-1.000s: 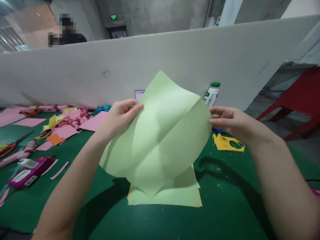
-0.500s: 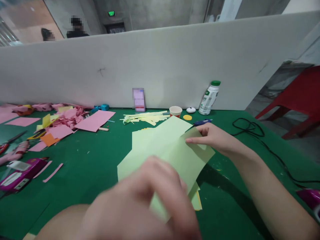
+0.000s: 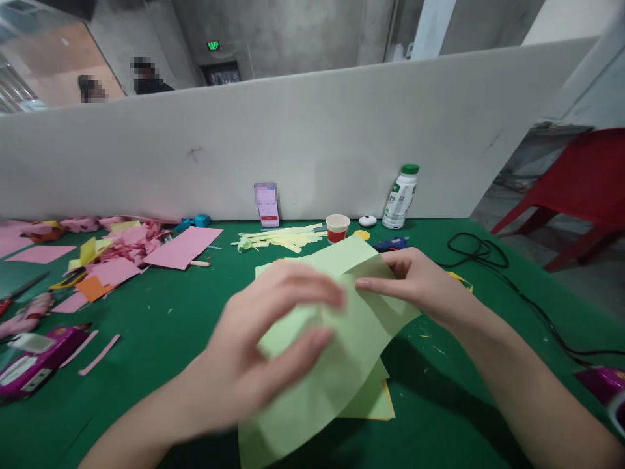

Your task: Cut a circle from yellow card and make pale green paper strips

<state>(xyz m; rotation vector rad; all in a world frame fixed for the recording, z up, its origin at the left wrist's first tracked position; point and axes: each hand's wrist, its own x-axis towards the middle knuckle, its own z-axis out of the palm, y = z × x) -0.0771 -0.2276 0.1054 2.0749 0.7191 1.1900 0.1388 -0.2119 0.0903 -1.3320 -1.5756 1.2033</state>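
"What sits left of your grip?"

"A purple-and-white plastic device [image 3: 43, 361], left of my left hand [image 3: 278, 332]; farther off beyond that hand, a flat pink paper sheet [image 3: 184, 248]."

"And that hand itself?"

"Blurred, fingers curved and spread from the thumb. I can't tell whether it touches the large, pale green, curved-edged paper sheet [image 3: 336, 368] behind it."

"Where does that green one run?"

"From below my left hand up to my right hand [image 3: 410, 280], which pinches its upper right part between thumb and fingers. Pale green sheets of paper [image 3: 368, 402] lie beneath."

"Past your right hand?"

"A tilted white bottle with a green cap [image 3: 400, 198] beyond it, then a coiled black cable [image 3: 481, 249] to its right."
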